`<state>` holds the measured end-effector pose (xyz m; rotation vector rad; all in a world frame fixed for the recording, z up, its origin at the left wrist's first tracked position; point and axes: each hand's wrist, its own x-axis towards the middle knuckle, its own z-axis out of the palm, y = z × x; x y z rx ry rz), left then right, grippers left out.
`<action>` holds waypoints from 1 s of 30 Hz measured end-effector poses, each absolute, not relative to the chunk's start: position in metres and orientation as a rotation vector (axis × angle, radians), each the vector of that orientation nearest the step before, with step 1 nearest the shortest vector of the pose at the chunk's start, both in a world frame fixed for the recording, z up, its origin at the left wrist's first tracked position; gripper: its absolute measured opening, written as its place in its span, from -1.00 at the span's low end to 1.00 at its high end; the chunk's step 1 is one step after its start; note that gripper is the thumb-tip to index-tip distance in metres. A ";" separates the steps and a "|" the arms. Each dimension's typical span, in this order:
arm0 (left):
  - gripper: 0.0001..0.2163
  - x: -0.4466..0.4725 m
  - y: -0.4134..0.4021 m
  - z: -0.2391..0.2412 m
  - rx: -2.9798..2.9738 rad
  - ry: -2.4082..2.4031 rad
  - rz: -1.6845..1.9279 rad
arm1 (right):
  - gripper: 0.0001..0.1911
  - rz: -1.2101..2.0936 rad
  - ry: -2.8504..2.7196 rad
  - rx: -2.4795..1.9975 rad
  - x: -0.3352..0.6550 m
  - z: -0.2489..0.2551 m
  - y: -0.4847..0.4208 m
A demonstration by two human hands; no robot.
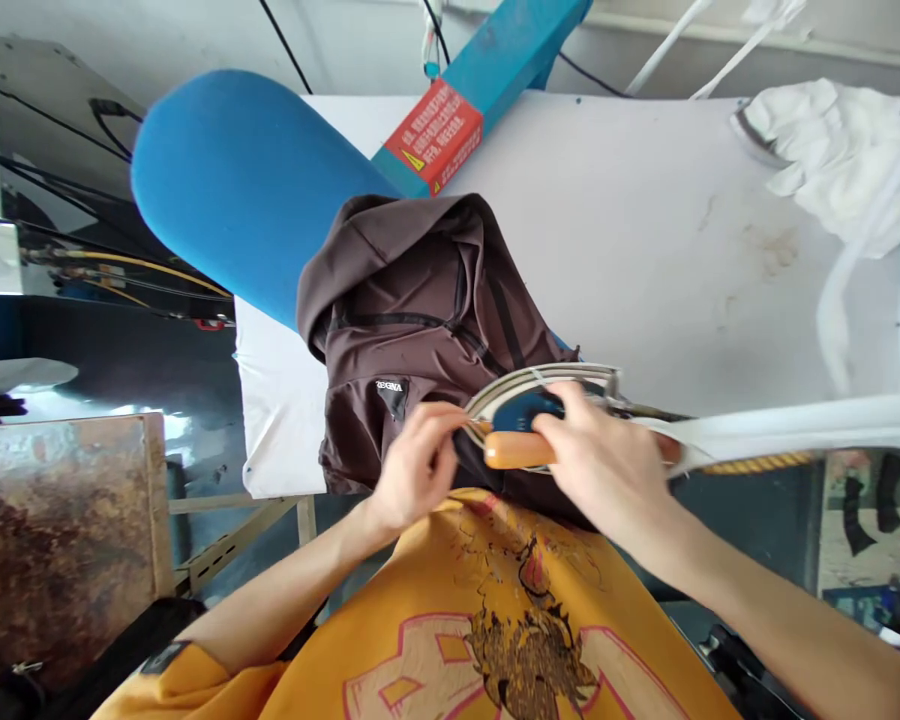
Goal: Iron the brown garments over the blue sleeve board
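Observation:
A dark brown garment with black trim and a small white-lettered label is draped over the end of a blue padded pressing arm. My right hand is wrapped round the orange-brown wooden handle of a steam iron, which rests over the garment's near right part. The iron has a pale rim and a dark blue top. By the iron's left tip, my left hand is closed with its fingers curled at the garment's near edge. The cloth under the iron is hidden.
A white-covered table lies beneath. A teal beam with a red warning label crosses behind. Crumpled white cloth lies at the far right. A white-wrapped hose runs rightward from the iron. A stained board stands at left.

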<state>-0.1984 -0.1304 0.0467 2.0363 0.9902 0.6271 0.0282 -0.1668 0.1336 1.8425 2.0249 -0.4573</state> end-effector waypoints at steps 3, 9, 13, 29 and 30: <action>-0.82 -0.226 -0.102 0.069 1.839 1.332 1.056 | -0.64 -0.553 2.232 1.752 -0.027 0.132 -0.145; -0.90 -0.264 -0.083 0.096 1.519 1.622 1.765 | -0.67 -0.607 2.444 1.686 -0.086 0.118 -0.132; -0.92 -0.276 -0.100 0.102 1.450 1.711 1.690 | -0.69 -0.621 2.448 1.648 -0.078 0.123 -0.134; -0.41 -0.191 -0.217 -0.056 0.702 1.567 0.622 | -0.48 -0.489 1.865 2.020 0.204 0.110 -0.234; -0.42 -0.182 -0.220 -0.058 0.668 1.562 0.655 | -0.52 -0.494 1.890 2.025 0.207 0.109 -0.236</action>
